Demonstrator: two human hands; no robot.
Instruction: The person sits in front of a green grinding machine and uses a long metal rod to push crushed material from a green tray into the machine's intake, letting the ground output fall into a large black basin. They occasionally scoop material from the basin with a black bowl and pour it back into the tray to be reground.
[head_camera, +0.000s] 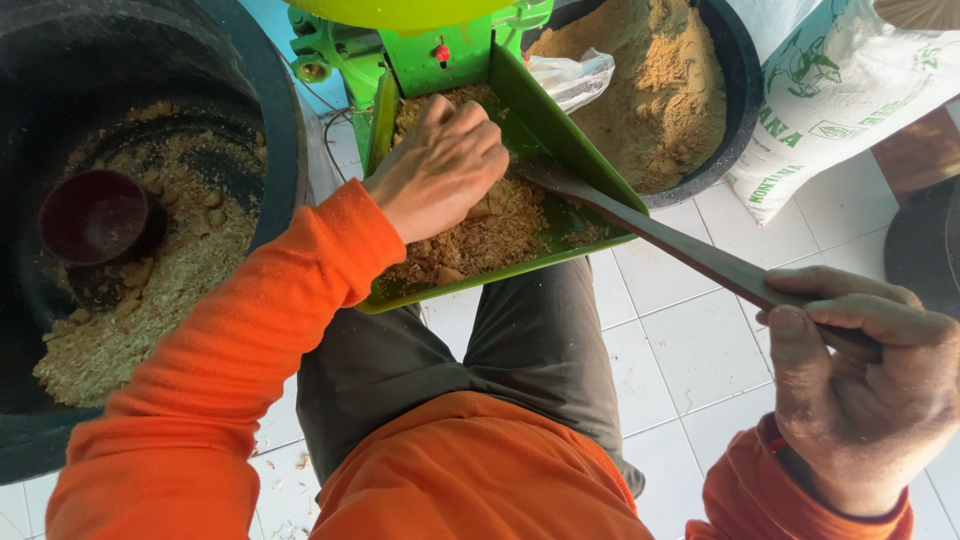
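The tray (560, 130) is bright green and holds tan, crumbly meal (480, 235). Both sleeves (260, 340) are vivid orange, and the trousers (530, 350) are grey-brown. The stick (680, 245) is dull brown. The tub (270, 120) is black, with a dark maroon bowl (95, 215) inside. The sack (850, 90) is white with green print. The floor tiles (690, 340) are white.

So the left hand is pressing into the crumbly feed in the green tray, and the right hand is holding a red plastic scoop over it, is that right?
Not quite. The right hand holds a long dark flat stick, not a red scoop; its tip reaches into the green tray. The head view shows this. The rest holds: the left hand presses into the crumbly feed in that tray.
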